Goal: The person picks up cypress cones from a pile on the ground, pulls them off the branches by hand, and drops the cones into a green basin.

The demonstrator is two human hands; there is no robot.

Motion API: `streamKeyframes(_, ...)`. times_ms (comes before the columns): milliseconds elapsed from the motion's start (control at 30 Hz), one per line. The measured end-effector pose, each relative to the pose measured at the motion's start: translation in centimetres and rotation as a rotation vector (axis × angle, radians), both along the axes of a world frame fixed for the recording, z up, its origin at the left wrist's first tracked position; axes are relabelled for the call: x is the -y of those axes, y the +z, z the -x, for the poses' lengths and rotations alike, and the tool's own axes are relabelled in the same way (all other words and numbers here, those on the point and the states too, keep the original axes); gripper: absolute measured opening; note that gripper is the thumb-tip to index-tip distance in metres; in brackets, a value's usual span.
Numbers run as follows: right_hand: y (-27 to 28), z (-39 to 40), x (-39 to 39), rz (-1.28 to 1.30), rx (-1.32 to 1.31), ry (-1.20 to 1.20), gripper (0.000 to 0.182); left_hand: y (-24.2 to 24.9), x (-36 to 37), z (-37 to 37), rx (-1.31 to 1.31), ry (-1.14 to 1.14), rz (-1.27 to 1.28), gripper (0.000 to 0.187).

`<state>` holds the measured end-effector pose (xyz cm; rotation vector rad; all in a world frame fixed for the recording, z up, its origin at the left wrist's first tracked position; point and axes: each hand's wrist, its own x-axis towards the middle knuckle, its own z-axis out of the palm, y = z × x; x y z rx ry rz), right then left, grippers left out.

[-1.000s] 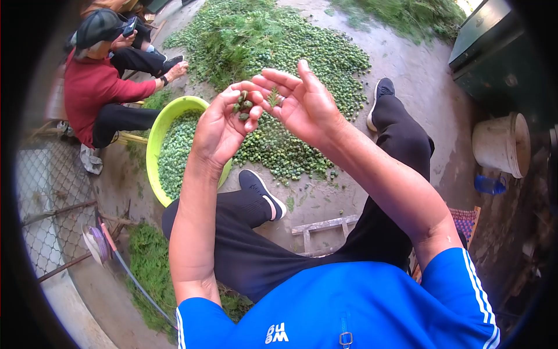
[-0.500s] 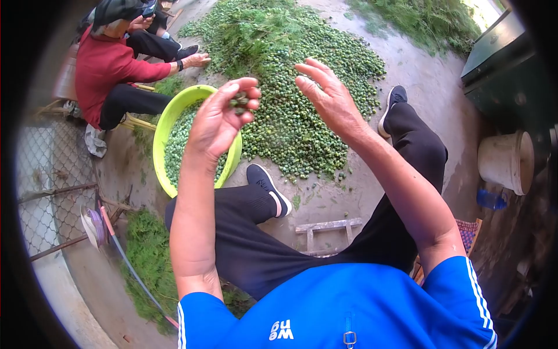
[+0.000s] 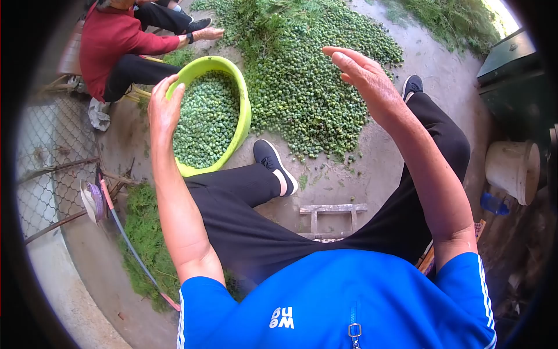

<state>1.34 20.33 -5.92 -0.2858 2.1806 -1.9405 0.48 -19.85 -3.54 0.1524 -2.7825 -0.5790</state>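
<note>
My left hand point(image 3: 165, 107) is at the left rim of a lime-green tub point(image 3: 244, 113), overlapping it in this view, with thumb and fingers apart. Small green cones point(image 3: 209, 113) fill much of the tub. My right hand point(image 3: 367, 81) is raised over the right side of a big heap of the same cones point(image 3: 314, 107), its fingers stretched toward the left and nothing seen in it. Its palm is turned away from the camera.
A person in a red top point(image 3: 119, 38) sits at upper left, one hand reaching to the heap. Green sprigs point(image 3: 145, 244) lie at lower left and upper right. A low wooden stool point(image 3: 332, 209) is between my legs. A white bucket point(image 3: 511, 168) stands at right.
My left hand has gone left and down from over the heap to the tub's rim; the cones it held no longer show. My right hand has moved right, so the hands are farther apart.
</note>
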Motion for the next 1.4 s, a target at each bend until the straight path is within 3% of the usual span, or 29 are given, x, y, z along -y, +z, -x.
streamKeyframes(267, -0.6, 0.2, 0.1, 0.027, 0.009, 0.026, 0.059, -0.4, -2.1, 1.7, 0.054, -0.178, -0.304, 0.032)
streamKeyframes(500, 0.1, 1.1, -2.4, 0.017, 0.070, 0.074, 0.059, -2.2, -6.2, 0.7, 0.216, -0.342, -0.128, 0.031)
streamKeyframes(567, 0.9, 2.0, -3.7, -0.008, -0.075, 0.085, 0.052, -4.0, -7.2, 0.4, 0.300, -0.385, -0.158, 0.031)
streamKeyframes(633, 1.4, 2.9, -4.7, 0.193, 0.123, 0.056, 0.031, -5.6, -9.0, -0.1, 0.362, -0.456, -0.091, 0.031)
streamKeyframes(700, 0.6, 3.2, -6.0, 0.274, 0.112, 0.037, 0.038, -7.2, -10.8, -0.7, 0.445, -0.539, -0.003, 0.029)
streamKeyframes(767, 0.9, 3.1, -7.1, 0.146, 0.342, 0.068, 0.042, -8.9, -13.1, -1.6, 0.574, -0.590, -0.038, 0.029)
streamKeyframes(833, 0.6, 3.1, -6.9, 0.132, 0.252, 0.004, 0.041, -12.6, -14.3, -1.6, 0.772, -0.651, -0.006, 0.033)
streamKeyframes(900, 2.7, 2.4, -7.5, 0.021, 0.137, 0.060, 0.041, -15.8, -16.2, -1.9, 0.725, -0.794, 0.042, 0.033)
streamKeyframes(933, 2.8, 1.5, -8.1, 0.082, 0.004, 0.076, 0.043, -16.9, -17.6, -1.9, 0.748, -0.798, 0.025, 0.033)
streamKeyframes(1033, 2.1, 3.0, -8.5, -0.025, 0.029, 0.054, 0.043, -21.7, -21.2, -1.1, 0.676, -0.871, 0.020, 0.035)
streamKeyframes(1100, 3.3, 2.4, -9.6, -0.111, 0.039, 0.048, 0.040, -25.4, -22.7, -0.6, 0.574, -0.787, -0.005, 0.040)
streamKeyframes(1167, 3.1, 2.0, -10.0, -0.104, 0.050, -0.014, 0.037, -28.9, -23.6, -0.6, 0.474, -0.446, 0.006, 0.059)
streamKeyframes(1267, 4.6, 1.5, -11.8, -0.069, -0.017, 0.100, 0.038, -34.6, -23.8, -1.2, 0.608, 0.087, -0.125, 0.075)
streamKeyframes(1300, 5.2, 1.1, -11.9, -0.029, -0.035, 0.153, 0.038, -36.9, -23.9, -1.7, 0.684, 0.280, -0.347, 0.080)
streamKeyframes(1400, 3.8, 1.5, -12.0, 0.051, -0.036, 0.196, 0.038, -37.8, -26.7, -1.8, 0.742, 0.671, -0.811, 0.089)
